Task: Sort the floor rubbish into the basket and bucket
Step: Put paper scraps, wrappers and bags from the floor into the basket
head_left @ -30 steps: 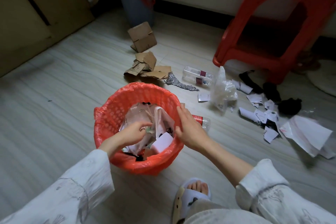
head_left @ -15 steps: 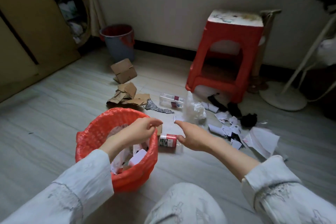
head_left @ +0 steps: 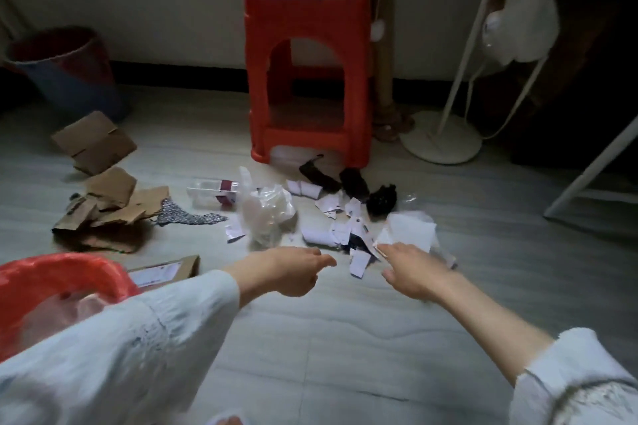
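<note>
- The floor rubbish lies in a loose band in front of the red plastic stool [head_left: 307,72]: torn white paper scraps [head_left: 340,217], a larger crumpled white sheet [head_left: 409,229], a crumpled clear plastic bag [head_left: 267,209], a clear plastic bottle with a dark red label [head_left: 214,191], black cloth pieces [head_left: 348,181] and torn brown cardboard pieces [head_left: 110,207].
- The bottle lies on its side, its long axis running left to right; which end is the neck cannot be told.
- A grey patterned fabric strip [head_left: 188,214] lies flat between cardboard and bag, long axis left to right.
- The right hand [head_left: 412,272] reaches to the crumpled sheet, fingers touching its near edge; whether they pinch it cannot be told.
- The left hand [head_left: 288,271] hovers just before the bag, fingers loosely curled, holding nothing.
- The red-lined round basket [head_left: 65,274] sits at the lower left, a flat brown cardboard envelope [head_left: 162,271] just beside it.
- The blue bucket with a dark red liner [head_left: 65,72] stands far left by the wall.
- A white floor-fan base [head_left: 442,138] stands right of the stool.
</note>
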A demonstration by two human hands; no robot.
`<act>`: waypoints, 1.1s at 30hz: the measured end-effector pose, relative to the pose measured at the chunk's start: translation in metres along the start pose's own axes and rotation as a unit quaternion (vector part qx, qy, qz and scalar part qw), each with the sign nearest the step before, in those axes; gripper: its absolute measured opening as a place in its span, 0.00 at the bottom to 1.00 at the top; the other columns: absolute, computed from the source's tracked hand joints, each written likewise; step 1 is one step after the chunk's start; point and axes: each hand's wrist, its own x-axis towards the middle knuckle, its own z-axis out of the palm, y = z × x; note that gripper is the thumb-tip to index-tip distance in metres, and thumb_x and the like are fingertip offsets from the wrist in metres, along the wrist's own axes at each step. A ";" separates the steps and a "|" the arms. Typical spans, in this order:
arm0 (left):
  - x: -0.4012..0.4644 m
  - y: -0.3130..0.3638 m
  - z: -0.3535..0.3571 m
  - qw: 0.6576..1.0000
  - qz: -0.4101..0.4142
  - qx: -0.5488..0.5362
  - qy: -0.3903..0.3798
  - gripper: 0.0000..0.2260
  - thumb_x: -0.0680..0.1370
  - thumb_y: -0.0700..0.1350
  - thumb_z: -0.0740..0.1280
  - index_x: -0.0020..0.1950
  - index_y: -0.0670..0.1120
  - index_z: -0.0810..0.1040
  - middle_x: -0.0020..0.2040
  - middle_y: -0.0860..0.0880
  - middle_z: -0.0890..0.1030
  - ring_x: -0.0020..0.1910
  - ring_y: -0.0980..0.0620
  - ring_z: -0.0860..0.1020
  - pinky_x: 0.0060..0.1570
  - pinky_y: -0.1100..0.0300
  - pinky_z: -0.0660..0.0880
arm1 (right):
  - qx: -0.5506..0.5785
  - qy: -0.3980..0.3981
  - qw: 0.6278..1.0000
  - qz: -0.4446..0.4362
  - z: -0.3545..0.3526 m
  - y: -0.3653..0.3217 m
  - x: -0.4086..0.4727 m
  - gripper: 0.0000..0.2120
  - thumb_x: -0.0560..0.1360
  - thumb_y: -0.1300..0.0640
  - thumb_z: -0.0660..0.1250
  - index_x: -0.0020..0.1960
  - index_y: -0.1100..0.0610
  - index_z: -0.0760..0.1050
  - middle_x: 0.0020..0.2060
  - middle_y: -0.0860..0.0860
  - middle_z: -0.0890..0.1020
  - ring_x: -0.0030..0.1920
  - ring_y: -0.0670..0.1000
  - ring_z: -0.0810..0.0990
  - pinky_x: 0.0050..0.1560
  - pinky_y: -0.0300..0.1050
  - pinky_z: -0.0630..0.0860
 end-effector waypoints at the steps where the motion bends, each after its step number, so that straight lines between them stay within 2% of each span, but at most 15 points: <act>1: 0.018 -0.001 0.003 1.000 0.000 -0.001 -0.002 0.23 0.79 0.41 0.53 0.74 0.52 0.57 0.72 0.48 0.65 0.67 0.45 0.69 0.63 0.49 0.69 | 0.002 -0.001 1.000 0.011 0.011 0.014 0.008 0.23 0.78 0.54 0.55 0.73 0.55 0.58 0.69 0.54 0.67 0.68 0.56 0.65 0.65 0.52 0.68; 6: 0.103 -0.014 0.048 0.995 -0.028 -0.093 -0.022 0.21 0.80 0.42 0.54 0.74 0.50 0.58 0.72 0.46 0.64 0.69 0.46 0.67 0.66 0.53 0.65 | 0.002 0.057 0.993 0.102 0.057 0.075 0.064 0.29 0.78 0.47 0.57 0.75 0.56 0.52 0.72 0.52 0.61 0.72 0.54 0.58 0.67 0.52 0.64; 10: 0.131 -0.024 0.096 0.986 -0.037 -0.156 -0.048 0.20 0.81 0.42 0.54 0.73 0.50 0.59 0.71 0.47 0.64 0.68 0.47 0.68 0.65 0.57 0.65 | 0.004 0.066 0.989 0.131 0.092 0.092 0.109 0.29 0.77 0.45 0.60 0.72 0.58 0.58 0.72 0.53 0.62 0.74 0.54 0.56 0.68 0.52 0.62; 12: 0.136 -0.028 0.115 0.982 -0.040 -0.178 -0.055 0.20 0.81 0.42 0.54 0.73 0.49 0.60 0.71 0.48 0.65 0.67 0.48 0.68 0.64 0.59 0.64 | -0.007 0.060 0.989 0.132 0.108 0.094 0.124 0.21 0.78 0.49 0.60 0.68 0.58 0.64 0.69 0.53 0.65 0.73 0.53 0.57 0.65 0.53 0.64; 14: 0.141 -0.031 0.129 0.978 -0.044 -0.198 -0.055 0.19 0.80 0.41 0.55 0.72 0.49 0.62 0.70 0.47 0.66 0.67 0.48 0.68 0.64 0.61 0.64 | -0.004 0.083 0.988 0.134 0.119 0.095 0.131 0.13 0.78 0.58 0.58 0.61 0.60 0.70 0.63 0.55 0.72 0.68 0.55 0.65 0.59 0.51 0.68; 16: 0.142 -0.031 0.138 0.973 -0.046 -0.221 -0.045 0.19 0.80 0.41 0.55 0.71 0.48 0.63 0.70 0.48 0.67 0.67 0.49 0.69 0.64 0.62 0.64 | 0.031 0.125 0.980 0.150 0.126 0.095 0.129 0.10 0.76 0.65 0.58 0.54 0.64 0.74 0.55 0.59 0.77 0.60 0.59 0.72 0.54 0.50 0.69; 18: 0.141 -0.024 0.141 0.968 -0.044 -0.246 -0.022 0.19 0.79 0.40 0.56 0.70 0.48 0.65 0.69 0.48 0.67 0.66 0.49 0.69 0.64 0.62 0.64 | 0.085 0.170 0.965 0.180 0.133 0.095 0.119 0.08 0.74 0.67 0.58 0.48 0.67 0.75 0.51 0.63 0.79 0.56 0.61 0.74 0.52 0.51 0.68; 21: 0.140 -0.010 0.140 0.951 -0.052 -0.302 0.033 0.19 0.79 0.39 0.58 0.69 0.47 0.66 0.68 0.47 0.69 0.65 0.49 0.70 0.60 0.63 0.65 | 0.138 0.180 0.958 0.176 0.151 0.088 0.094 0.07 0.74 0.65 0.58 0.44 0.65 0.74 0.49 0.63 0.78 0.54 0.61 0.74 0.53 0.50 0.66; 24: 0.140 0.007 0.142 0.926 -0.074 -0.362 0.074 0.20 0.79 0.42 0.61 0.70 0.46 0.65 0.68 0.46 0.69 0.64 0.49 0.71 0.60 0.61 0.67 | 0.233 0.212 0.940 0.131 0.176 0.073 0.058 0.07 0.72 0.64 0.61 0.34 0.60 0.69 0.39 0.62 0.78 0.44 0.60 0.76 0.44 0.46 0.64; 26: 0.138 0.017 0.145 0.903 -0.108 -0.408 0.083 0.23 0.78 0.44 0.63 0.72 0.45 0.62 0.69 0.45 0.68 0.64 0.47 0.71 0.60 0.60 0.68 | 0.294 0.246 0.917 0.110 0.191 0.062 0.036 0.10 0.69 0.57 0.58 0.31 0.61 0.69 0.31 0.58 0.76 0.36 0.53 0.72 0.38 0.45 0.63; 29: 0.132 0.026 0.155 0.842 -0.158 -0.514 0.053 0.30 0.75 0.47 0.68 0.74 0.44 0.59 0.69 0.45 0.69 0.63 0.46 0.72 0.58 0.56 0.71 | 0.322 0.257 0.909 0.060 0.207 0.051 0.007 0.12 0.68 0.56 0.56 0.32 0.63 0.71 0.30 0.56 0.75 0.35 0.51 0.69 0.35 0.41 0.64; 31: 0.125 0.024 0.161 0.783 -0.163 -0.599 0.025 0.29 0.73 0.47 0.71 0.71 0.44 0.64 0.61 0.44 0.76 0.54 0.48 0.78 0.48 0.57 0.77 | 0.333 0.246 0.910 0.028 0.212 0.044 -0.004 0.12 0.70 0.57 0.57 0.34 0.63 0.72 0.32 0.56 0.76 0.36 0.50 0.71 0.36 0.41 0.66; 33: 0.117 0.022 0.163 0.746 -0.171 -0.643 0.008 0.23 0.73 0.46 0.71 0.66 0.45 0.70 0.51 0.44 0.80 0.42 0.52 0.80 0.35 0.63 0.77 | 0.341 0.216 0.915 0.002 0.218 0.039 -0.010 0.12 0.72 0.56 0.56 0.37 0.63 0.73 0.34 0.55 0.76 0.38 0.50 0.72 0.38 0.40 0.67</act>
